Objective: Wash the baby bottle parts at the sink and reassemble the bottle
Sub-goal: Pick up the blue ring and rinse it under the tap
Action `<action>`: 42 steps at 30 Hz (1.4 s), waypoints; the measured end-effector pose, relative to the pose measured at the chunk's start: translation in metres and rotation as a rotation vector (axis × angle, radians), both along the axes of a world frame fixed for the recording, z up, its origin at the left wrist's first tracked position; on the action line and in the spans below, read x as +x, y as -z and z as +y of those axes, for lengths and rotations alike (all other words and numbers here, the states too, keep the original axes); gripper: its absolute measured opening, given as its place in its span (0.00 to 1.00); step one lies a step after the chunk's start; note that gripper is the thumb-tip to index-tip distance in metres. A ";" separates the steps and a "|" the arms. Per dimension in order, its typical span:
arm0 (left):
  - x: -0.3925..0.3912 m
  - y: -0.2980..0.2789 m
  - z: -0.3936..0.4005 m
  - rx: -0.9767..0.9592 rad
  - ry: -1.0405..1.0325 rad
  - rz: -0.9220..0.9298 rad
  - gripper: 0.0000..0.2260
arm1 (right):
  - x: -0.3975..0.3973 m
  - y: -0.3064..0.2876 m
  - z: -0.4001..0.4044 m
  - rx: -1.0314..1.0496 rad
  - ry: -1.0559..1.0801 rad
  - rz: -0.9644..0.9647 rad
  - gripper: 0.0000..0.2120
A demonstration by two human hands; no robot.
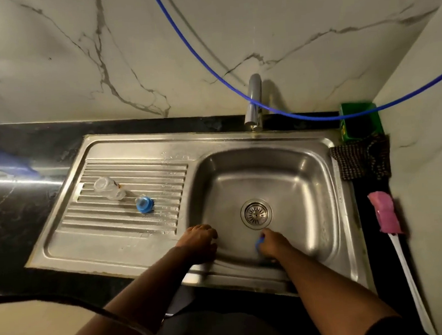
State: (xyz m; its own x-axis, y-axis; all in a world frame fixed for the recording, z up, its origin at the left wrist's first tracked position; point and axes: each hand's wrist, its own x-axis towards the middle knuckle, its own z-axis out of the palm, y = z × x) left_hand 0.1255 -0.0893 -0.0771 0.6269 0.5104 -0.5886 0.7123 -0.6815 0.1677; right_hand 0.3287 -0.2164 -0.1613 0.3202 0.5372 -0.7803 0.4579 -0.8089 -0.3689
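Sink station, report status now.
Left hand rests on sink rim, holds nothing. Right hand grips blue part in basin. Clear bottle, blue cap on drainboard. Nothing obstructing.

Two bare forearms reach in from the lower frame; dark short sleeves [380, 329] show at the bottom edge.

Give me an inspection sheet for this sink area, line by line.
Surface: steel sink, bare basin, ribbed drainboard on its left.
Job's things: clear bottle lying on the drainboard; blue collar beside it.
Clutter: pink sponge brush, checked cloth, green tub.
Hands: left hand rests on the basin edge; right hand holds a small blue part.
Cables: blue hose past the tap.
Surroundings: marble wall.
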 end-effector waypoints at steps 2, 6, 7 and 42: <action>0.015 -0.003 0.008 -0.030 -0.107 -0.034 0.17 | 0.007 -0.013 0.013 0.114 0.302 0.178 0.09; 0.056 -0.020 0.028 -0.020 -0.288 -0.210 0.14 | 0.034 -0.042 0.041 0.388 0.685 0.349 0.13; 0.068 -0.026 0.034 -0.013 -0.331 -0.270 0.12 | 0.040 -0.049 0.047 0.440 0.709 0.357 0.13; 0.235 -0.103 0.151 -0.112 -0.717 -0.702 0.05 | 0.057 -0.134 0.112 0.891 0.526 0.250 0.21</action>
State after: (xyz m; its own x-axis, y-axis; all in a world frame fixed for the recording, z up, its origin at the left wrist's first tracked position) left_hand 0.3603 0.0614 0.0256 0.4168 0.8673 -0.2720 0.6633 -0.0856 0.7434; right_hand 0.3858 -0.1047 -0.0276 0.5632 0.7876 -0.2498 -0.0413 -0.2751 -0.9605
